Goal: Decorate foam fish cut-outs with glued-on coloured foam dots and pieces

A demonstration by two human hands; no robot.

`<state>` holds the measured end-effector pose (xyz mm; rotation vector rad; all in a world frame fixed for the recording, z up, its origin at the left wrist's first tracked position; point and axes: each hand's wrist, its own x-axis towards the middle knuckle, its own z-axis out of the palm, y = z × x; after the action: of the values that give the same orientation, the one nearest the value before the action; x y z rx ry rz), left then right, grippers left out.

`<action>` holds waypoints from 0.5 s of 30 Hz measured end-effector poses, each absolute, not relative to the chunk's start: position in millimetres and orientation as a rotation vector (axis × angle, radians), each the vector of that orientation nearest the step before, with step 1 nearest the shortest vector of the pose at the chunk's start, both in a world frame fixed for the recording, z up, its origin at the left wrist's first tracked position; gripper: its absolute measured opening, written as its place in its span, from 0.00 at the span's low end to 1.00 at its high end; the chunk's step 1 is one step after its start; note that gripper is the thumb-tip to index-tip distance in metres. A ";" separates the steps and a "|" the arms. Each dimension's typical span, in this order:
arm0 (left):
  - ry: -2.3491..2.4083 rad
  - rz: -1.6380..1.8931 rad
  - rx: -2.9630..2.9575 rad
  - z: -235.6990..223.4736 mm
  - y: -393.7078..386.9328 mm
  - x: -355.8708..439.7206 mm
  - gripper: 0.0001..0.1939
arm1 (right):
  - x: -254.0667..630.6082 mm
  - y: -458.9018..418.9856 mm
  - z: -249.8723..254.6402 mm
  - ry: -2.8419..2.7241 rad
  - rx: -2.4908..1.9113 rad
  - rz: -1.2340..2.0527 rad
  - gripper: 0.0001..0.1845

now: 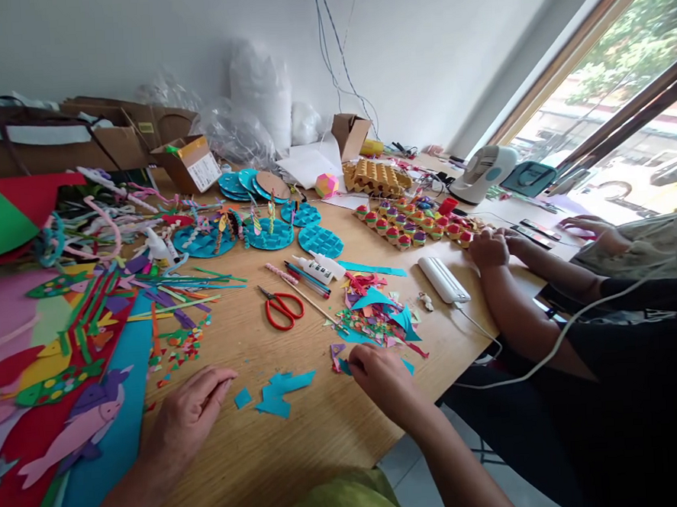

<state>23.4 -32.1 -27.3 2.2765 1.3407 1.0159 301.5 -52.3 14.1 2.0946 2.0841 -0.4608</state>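
My left hand [190, 404] is low over the wooden table, fingers and thumb pressed together; anything in the pinch is too small to make out. Just right of its fingertips lie a small blue paper square [243, 398] and several jagged blue paper pieces [283, 391]. My right hand [380, 377] is closed, its fingertips down on a blue paper scrap [344, 366] at the near edge of a scrap pile [370, 313]. Beyond my hands, red-handled scissors [285, 310] lie with points toward the back left, beside pens [309, 278] and a white glue bottle [321, 267].
Foam sheets and fish cutouts [68, 438] cover the left side. Blue woven discs [268, 233] and painted egg cartons [411, 222] stand farther back. A white power bank [443, 279] with a cable lies right, near a co-worker's hands [490, 246]. The table edge runs under my right forearm.
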 end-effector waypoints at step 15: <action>1.324 1.021 2.290 -28.3 -32.0 23.0 0.12 | 292.5 -46.6 1.9 1.985 2.065 -0.389 0.10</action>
<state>23.0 -32.0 -28.3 2.2900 1.3239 1.0209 292.5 -46.6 1.9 2.0650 1.9848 -0.3886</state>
